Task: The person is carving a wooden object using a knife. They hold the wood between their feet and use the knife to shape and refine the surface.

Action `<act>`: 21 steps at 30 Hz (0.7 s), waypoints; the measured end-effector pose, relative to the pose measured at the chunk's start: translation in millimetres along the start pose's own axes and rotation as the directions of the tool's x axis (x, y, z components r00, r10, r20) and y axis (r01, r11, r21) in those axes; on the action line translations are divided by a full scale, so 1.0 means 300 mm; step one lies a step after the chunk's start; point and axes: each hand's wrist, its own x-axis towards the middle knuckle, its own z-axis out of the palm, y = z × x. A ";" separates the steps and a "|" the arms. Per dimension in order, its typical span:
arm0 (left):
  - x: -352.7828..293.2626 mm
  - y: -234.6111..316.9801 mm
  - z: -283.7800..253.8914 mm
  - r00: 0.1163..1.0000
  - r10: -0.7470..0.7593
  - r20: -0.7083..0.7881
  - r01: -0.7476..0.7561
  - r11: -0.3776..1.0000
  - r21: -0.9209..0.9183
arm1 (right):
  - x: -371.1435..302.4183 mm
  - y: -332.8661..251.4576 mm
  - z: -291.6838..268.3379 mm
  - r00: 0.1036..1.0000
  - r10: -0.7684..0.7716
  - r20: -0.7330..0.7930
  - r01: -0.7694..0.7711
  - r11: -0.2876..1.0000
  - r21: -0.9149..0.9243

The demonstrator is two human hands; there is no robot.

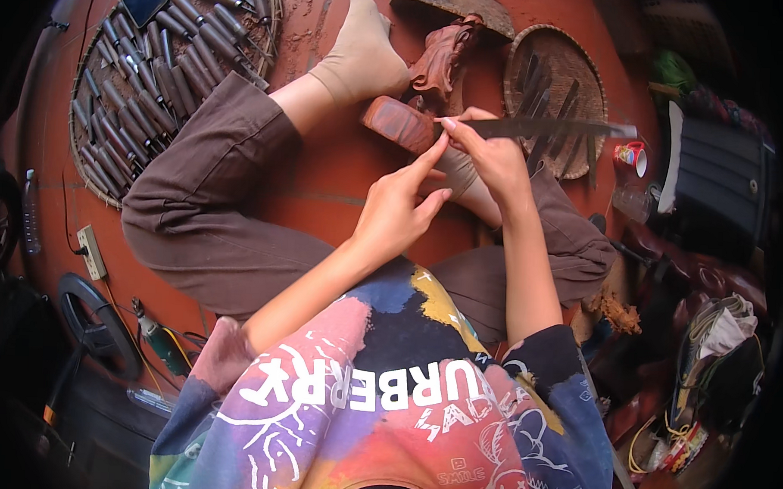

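Beside the reddish block (399, 121): one long metal blade (555, 128), clamped in my right grip (491, 157), best held level and steadied by my left grip (393, 208), fingers apart.

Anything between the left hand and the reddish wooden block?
Nothing visible: only red floor shows between the left hand and the wooden block. The right hand, holding a long flat tool, is off to the right.
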 end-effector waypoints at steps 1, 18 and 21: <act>-0.006 -0.013 -0.007 0.987 -0.160 0.027 0.161 0.953 -0.257 | -0.027 -0.016 0.015 0.999 -0.020 -0.032 0.020 1.000 -0.015; 0.110 -0.072 0.051 0.836 -0.537 0.114 0.270 0.222 -0.937 | -0.021 0.017 0.058 0.984 -0.165 -0.073 0.166 0.986 -0.001; 0.062 -0.088 0.013 0.870 -0.425 0.250 0.287 0.025 -0.958 | -0.049 -0.017 0.121 0.888 -0.458 -0.047 0.405 0.825 -0.393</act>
